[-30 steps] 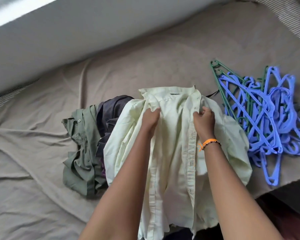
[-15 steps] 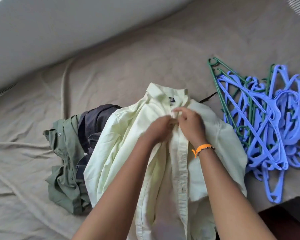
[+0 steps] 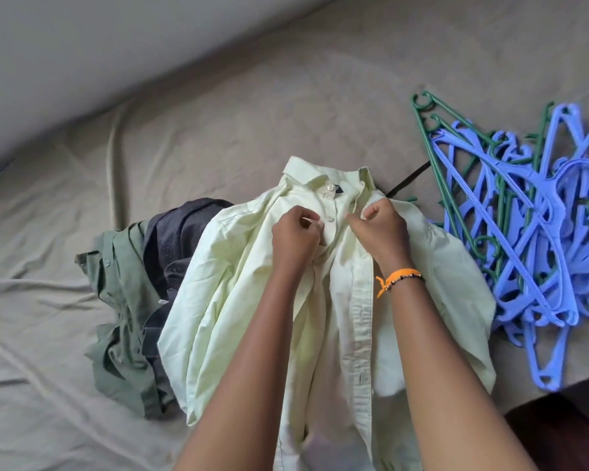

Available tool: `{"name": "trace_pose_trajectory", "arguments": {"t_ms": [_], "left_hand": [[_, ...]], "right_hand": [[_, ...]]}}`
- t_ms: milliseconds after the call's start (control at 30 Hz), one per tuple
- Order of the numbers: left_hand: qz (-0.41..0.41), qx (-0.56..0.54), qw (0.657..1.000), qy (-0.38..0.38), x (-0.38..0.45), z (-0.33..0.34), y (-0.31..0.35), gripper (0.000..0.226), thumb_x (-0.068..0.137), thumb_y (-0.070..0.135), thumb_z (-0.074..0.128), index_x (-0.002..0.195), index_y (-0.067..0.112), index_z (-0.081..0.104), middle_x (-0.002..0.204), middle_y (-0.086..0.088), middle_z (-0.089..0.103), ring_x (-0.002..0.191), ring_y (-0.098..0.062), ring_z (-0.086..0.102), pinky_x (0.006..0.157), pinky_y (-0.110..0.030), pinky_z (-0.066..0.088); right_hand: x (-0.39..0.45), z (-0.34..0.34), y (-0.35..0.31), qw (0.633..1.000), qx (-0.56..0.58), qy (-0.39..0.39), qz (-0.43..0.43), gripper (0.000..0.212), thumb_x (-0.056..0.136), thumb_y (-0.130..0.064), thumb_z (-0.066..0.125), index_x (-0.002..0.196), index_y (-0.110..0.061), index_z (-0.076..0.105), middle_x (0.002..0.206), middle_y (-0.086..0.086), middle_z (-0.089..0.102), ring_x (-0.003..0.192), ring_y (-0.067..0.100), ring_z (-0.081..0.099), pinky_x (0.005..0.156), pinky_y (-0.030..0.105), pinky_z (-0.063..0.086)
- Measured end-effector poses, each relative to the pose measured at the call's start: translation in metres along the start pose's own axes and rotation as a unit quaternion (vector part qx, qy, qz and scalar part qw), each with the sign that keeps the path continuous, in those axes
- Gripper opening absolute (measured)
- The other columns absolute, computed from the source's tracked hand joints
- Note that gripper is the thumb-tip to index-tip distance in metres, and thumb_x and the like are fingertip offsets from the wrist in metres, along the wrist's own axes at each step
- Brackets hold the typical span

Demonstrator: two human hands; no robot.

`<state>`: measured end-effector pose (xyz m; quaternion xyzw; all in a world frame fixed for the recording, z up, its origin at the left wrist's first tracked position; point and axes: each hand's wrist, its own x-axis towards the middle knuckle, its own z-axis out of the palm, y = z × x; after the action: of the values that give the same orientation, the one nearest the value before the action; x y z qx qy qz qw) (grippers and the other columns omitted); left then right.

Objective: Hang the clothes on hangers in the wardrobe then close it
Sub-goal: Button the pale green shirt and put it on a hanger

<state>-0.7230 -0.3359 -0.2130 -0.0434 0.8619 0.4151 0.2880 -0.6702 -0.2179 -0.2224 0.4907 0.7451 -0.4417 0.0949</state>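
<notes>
A pale yellow-green cotton button-up shirt lies front-up on a bed covered with a wrinkled beige sheet, its collar pointing away from the person and its lower part hanging over the near edge of the bed. The left hand has its fingers curled and pinching the left side of the shirt's front placket just below the collar, beside a small white button. The right hand pinches the opposite placket edge with curled fingers, so the two hands sit close together on either side of the button line. An orange braided bracelet with dark beads circles the right wrist.

Partly under the shirt's left side lie a crumpled dark grey garment and, further left and touching it, an olive green button-up shirt. To the right of the pale shirt, a tangled heap of blue plastic hangers rests on the sheet, with a few dark green plastic hangers mixed in at its far edge. A thin black strap or hanger part pokes out near the collar.
</notes>
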Motion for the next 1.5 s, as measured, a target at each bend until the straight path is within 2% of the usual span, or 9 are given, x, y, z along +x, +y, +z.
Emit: {"name": "trace_pose_trajectory", "arguments": {"t_ms": [167, 267, 433, 567, 667, 833, 1000, 1300, 1500], "left_hand": [[0.005, 0.083, 0.996, 0.027, -0.026, 0.003, 0.005, 0.019, 0.089, 0.031, 0.059, 0.084, 0.013, 0.061, 0.072, 0.01, 0.057, 0.076, -0.015, 0.055, 0.059, -0.026, 0.035], [0.014, 0.148, 0.989, 0.026, -0.046, -0.001, -0.002, 0.028, 0.085, 0.042, 0.062, 0.092, 0.016, 0.062, 0.089, 0.004, 0.061, 0.087, -0.019, 0.055, 0.068, -0.031, 0.041], [0.104, 0.086, 0.985, 0.109, -0.069, -0.008, -0.012, 0.006, 0.078, 0.011, 0.069, 0.084, 0.013, 0.068, 0.081, 0.006, 0.057, 0.081, -0.018, 0.057, 0.069, -0.027, 0.043], [0.179, 0.071, 0.967, 0.168, -0.075, -0.015, 0.002, 0.009, 0.074, 0.003, 0.071, 0.076, 0.01, 0.066, 0.075, 0.001, 0.058, 0.07, -0.015, 0.057, 0.061, -0.023, 0.041], [0.21, 0.055, 0.96, 0.178, -0.081, -0.018, 0.014, 0.012, 0.072, 0.0, 0.071, 0.074, 0.009, 0.062, 0.074, 0.001, 0.056, 0.063, -0.013, 0.053, 0.059, -0.025, 0.041], [0.057, -0.075, 0.994, 0.06, -0.085, -0.01, 0.007, 0.013, 0.07, -0.001, 0.071, 0.074, 0.012, 0.068, 0.067, 0.008, 0.064, 0.058, 0.0, 0.058, 0.057, -0.01, 0.043], [-0.084, -0.234, 0.968, -0.004, -0.085, -0.012, -0.011, 0.017, 0.075, -0.004, 0.071, 0.078, 0.013, 0.07, 0.066, -0.001, 0.064, 0.055, -0.009, 0.057, 0.051, -0.019, 0.047], [-0.047, -0.247, 0.968, -0.015, -0.088, -0.032, 0.0, 0.011, 0.076, 0.002, 0.075, 0.076, 0.012, 0.071, 0.066, -0.003, 0.067, 0.06, -0.007, 0.062, 0.06, -0.016, 0.048], [-0.065, -0.275, 0.959, -0.036, -0.089, -0.037, 0.005, 0.01, 0.081, 0.0, 0.07, 0.078, 0.01, 0.07, 0.069, -0.005, 0.066, 0.063, -0.01, 0.061, 0.057, -0.013, 0.048]], "right_hand": [[-0.027, -0.006, 0.015, 0.999, 0.047, 0.007, 0.011, 0.014, 0.077, -0.019, 0.066, 0.088, -0.016, 0.058, 0.078, -0.006, 0.06, 0.081, 0.021, 0.058, 0.072, 0.029, 0.045], [-0.038, -0.01, 0.025, 0.993, 0.114, -0.001, 0.03, 0.013, 0.077, -0.018, 0.072, 0.082, -0.016, 0.06, 0.07, -0.006, 0.061, 0.07, 0.015, 0.058, 0.062, 0.023, 0.041], [-0.058, -0.015, 0.027, 0.989, 0.119, 0.088, -0.017, 0.018, 0.074, -0.016, 0.077, 0.075, -0.015, 0.059, 0.062, -0.009, 0.056, 0.058, 0.003, 0.052, 0.051, 0.009, 0.038], [-0.069, -0.022, 0.017, 0.984, 0.044, 0.153, -0.076, 0.02, 0.074, -0.015, 0.076, 0.068, -0.016, 0.057, 0.074, -0.004, 0.056, 0.066, 0.015, 0.051, 0.062, 0.03, 0.04], [-0.076, -0.029, 0.007, 0.976, 0.073, 0.163, -0.125, 0.019, 0.075, -0.016, 0.075, 0.067, -0.015, 0.057, 0.071, -0.004, 0.057, 0.065, 0.016, 0.053, 0.062, 0.03, 0.039], [-0.082, -0.024, 0.001, 0.977, 0.197, 0.052, -0.069, 0.029, 0.074, -0.008, 0.076, 0.068, -0.026, 0.054, 0.064, -0.009, 0.063, 0.061, 0.008, 0.058, 0.067, 0.024, 0.048], [-0.088, -0.006, 0.017, 0.961, 0.278, -0.007, 0.01, 0.026, 0.07, 0.0, 0.074, 0.072, -0.022, 0.062, 0.073, 0.003, 0.069, 0.071, 0.019, 0.066, 0.074, 0.034, 0.054], [-0.11, -0.009, 0.01, 0.934, 0.352, -0.022, -0.053, 0.03, 0.076, 0.01, 0.066, 0.087, -0.017, 0.068, 0.084, -0.001, 0.07, 0.076, 0.007, 0.064, 0.068, 0.016, 0.05], [-0.116, -0.001, 0.012, 0.953, 0.284, 0.008, -0.101, 0.029, 0.078, 0.005, 0.066, 0.089, -0.022, 0.07, 0.082, -0.006, 0.071, 0.076, 0.009, 0.067, 0.072, 0.021, 0.053]]}}
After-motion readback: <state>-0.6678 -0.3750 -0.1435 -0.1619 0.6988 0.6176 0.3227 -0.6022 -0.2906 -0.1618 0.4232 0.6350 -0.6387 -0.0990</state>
